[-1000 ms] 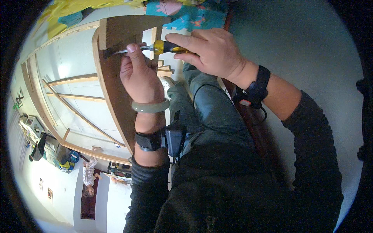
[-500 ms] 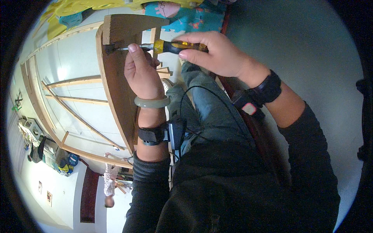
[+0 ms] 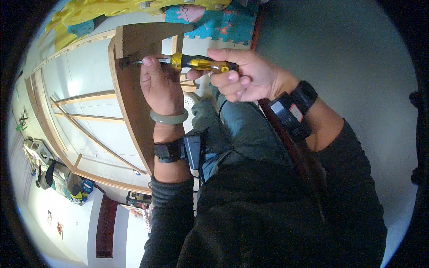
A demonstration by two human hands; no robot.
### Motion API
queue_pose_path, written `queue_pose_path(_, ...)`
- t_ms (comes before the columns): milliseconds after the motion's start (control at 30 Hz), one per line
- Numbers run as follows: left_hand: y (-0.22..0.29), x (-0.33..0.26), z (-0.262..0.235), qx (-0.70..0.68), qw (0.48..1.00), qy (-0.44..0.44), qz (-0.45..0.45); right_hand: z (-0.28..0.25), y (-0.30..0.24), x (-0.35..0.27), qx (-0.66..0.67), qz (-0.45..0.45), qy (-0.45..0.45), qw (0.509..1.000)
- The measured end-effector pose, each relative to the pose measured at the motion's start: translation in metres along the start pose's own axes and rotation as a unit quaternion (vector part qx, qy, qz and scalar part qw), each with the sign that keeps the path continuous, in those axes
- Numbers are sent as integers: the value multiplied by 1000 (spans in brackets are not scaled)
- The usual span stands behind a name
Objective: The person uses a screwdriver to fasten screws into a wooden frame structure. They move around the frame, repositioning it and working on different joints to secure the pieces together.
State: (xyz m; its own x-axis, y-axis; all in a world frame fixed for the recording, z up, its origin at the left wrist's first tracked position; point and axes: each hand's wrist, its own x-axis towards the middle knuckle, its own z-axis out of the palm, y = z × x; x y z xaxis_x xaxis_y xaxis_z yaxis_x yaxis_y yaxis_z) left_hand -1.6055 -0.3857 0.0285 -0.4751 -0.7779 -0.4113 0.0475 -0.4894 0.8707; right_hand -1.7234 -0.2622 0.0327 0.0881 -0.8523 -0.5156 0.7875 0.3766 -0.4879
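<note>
A screwdriver [image 3: 195,63] with a yellow and black handle lies level across the view. Its metal shaft points left to a dark spot on a wooden board [image 3: 136,107], under a second wooden piece [image 3: 145,35]; what sits at the tip is too dark to make out. My left hand [image 3: 161,91] is closed round the shaft near that tip, thumb uppermost. At the other end my right hand [image 3: 257,76] holds the handle, palm turned up and fingers curled beneath it.
Beyond the board stretches a large wooden frame with slats [image 3: 87,96]. A teal patterned foam mat [image 3: 219,24] and a yellow plastic piece [image 3: 120,6] lie at the far side. A dark red edge [image 3: 286,147] runs beside my right leg. Household items [image 3: 60,178] stand at left.
My right hand has turned over on the handle, from knuckles up to palm up, and the handle has rolled. Both hands have shifted slightly left in view. A person at lower left is now mostly hidden.
</note>
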Motion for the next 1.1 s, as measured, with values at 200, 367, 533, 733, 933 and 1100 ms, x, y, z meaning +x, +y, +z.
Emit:
queue_pose_path(200,9,4,-3,101,993,39,-35,1,1,10,-620,-394,207,646)
queue_pose_path(367,8,13,-7,206,979,-6,-3,14,11,4,-724,-329,259,548)
queue_pose_path(533,6,23,-21,120,992,-48,7,21,-9,26,-63,104,10,993)
queue_pose_path(733,1,31,-27,67,994,-78,-23,20,-29,57,27,192,-161,968)
queue_pose_path(933,-4,44,-11,99,994,-35,11,24,-72,60,-793,-141,104,583)
queue_pose_path(1100,7,39,-6,143,990,12,-16,43,-59,52,-849,-180,224,444)
